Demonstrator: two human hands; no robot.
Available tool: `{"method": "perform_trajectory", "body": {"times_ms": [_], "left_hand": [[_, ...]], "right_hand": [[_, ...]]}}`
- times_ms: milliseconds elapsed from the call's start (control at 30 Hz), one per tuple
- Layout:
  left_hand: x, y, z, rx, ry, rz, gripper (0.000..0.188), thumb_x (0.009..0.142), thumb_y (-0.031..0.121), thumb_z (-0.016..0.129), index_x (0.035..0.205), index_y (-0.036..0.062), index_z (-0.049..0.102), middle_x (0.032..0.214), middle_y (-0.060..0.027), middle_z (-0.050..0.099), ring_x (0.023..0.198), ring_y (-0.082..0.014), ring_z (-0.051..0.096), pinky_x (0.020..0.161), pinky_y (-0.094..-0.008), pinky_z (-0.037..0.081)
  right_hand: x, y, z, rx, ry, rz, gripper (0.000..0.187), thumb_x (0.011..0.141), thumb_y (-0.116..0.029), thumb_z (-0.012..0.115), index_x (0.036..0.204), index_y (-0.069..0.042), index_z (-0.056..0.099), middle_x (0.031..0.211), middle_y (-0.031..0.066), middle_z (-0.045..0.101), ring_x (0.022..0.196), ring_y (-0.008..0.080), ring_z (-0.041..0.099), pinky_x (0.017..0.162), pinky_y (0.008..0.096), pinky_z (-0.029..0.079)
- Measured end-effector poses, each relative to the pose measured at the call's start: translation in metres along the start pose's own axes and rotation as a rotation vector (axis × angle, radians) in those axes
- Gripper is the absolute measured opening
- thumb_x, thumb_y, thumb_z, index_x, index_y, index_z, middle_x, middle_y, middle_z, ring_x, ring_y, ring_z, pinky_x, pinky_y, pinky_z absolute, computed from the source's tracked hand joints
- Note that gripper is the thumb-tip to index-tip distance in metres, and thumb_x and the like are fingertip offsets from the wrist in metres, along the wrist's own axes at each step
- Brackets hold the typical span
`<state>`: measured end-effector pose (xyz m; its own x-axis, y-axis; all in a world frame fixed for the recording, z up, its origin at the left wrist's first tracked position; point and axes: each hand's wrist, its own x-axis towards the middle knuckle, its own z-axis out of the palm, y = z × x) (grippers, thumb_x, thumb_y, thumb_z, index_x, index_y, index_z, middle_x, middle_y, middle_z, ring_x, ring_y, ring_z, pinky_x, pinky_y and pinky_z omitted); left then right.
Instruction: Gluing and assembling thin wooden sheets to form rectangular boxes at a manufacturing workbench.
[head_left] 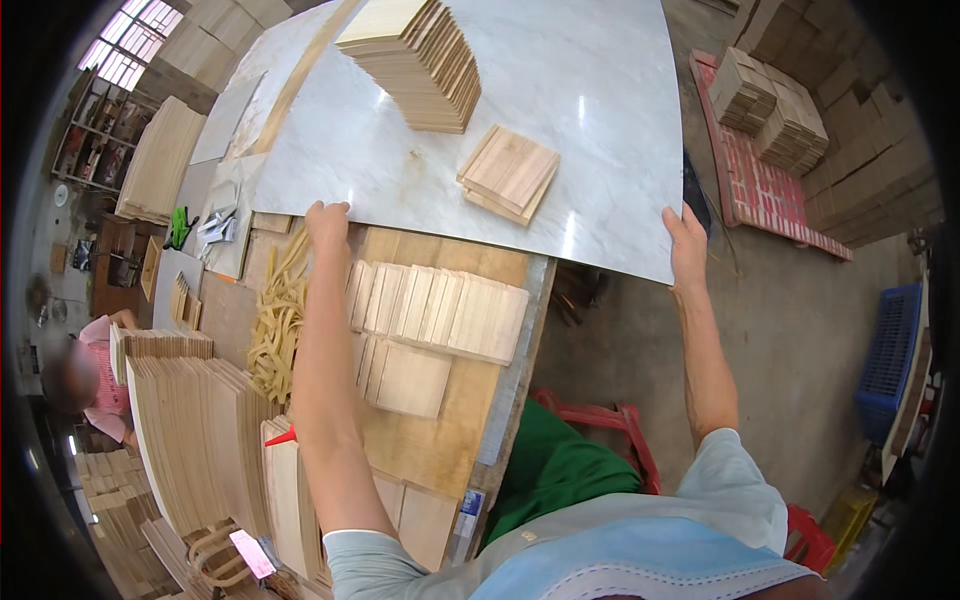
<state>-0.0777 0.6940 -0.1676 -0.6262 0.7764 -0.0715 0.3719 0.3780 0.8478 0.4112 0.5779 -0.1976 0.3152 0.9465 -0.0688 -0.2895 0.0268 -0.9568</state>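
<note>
A large grey marbled board (590,110) spreads out in front of me. My left hand (328,222) is closed on its near edge toward the left, fingertips over the top. At its near right corner, my right hand (685,245) grips the side edge with the thumb on top; the other fingers are mostly hidden beneath. A tall stack of thin wooden panels (425,65) stands on the board toward the far side. Nearer to me, a low pile of a few square wooden panels (510,172) lies on it, slightly fanned.
Below the board, rows of small wooden slats (430,310) lie on a wooden worktable (470,420). Yellowish strips (278,325) heap beside my left forearm, near stacked panels (195,430). A red stool (610,420) is by my legs; a pallet (735,190) holds more wood. Another person (105,375) is at far left.
</note>
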Motion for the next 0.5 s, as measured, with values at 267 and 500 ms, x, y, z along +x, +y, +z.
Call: {"method": "perform_trajectory", "body": {"times_ms": [267, 500], "left_hand": [[0.012, -0.009, -0.011, -0.2, -0.019, -0.073, 0.056, 0.079, 0.0, 0.061, 0.132, -0.009, 0.046, 0.107, -0.0167, 0.06, 0.064, -0.018, 0.051, 0.062, -0.0315, 0.047], [-0.01, 0.019, -0.014, -0.197, -0.083, -0.104, 0.053, 0.081, -0.003, 0.056, 0.133, -0.0053, 0.047, 0.115, -0.0168, 0.058, 0.065, -0.0174, 0.053, 0.062, -0.0293, 0.048]], "right_hand": [[0.001, 0.005, 0.001, -0.003, -0.011, -0.035, 0.042, 0.094, -0.014, 0.054, 0.128, 0.01, 0.05, 0.12, 0.0117, 0.06, 0.105, 0.0155, 0.057, 0.093, 0.027, 0.042], [-0.002, -0.003, 0.001, -0.034, 0.01, -0.036, 0.043, 0.092, -0.012, 0.055, 0.129, 0.01, 0.05, 0.12, 0.0127, 0.06, 0.103, 0.0161, 0.058, 0.091, 0.0272, 0.044]]}}
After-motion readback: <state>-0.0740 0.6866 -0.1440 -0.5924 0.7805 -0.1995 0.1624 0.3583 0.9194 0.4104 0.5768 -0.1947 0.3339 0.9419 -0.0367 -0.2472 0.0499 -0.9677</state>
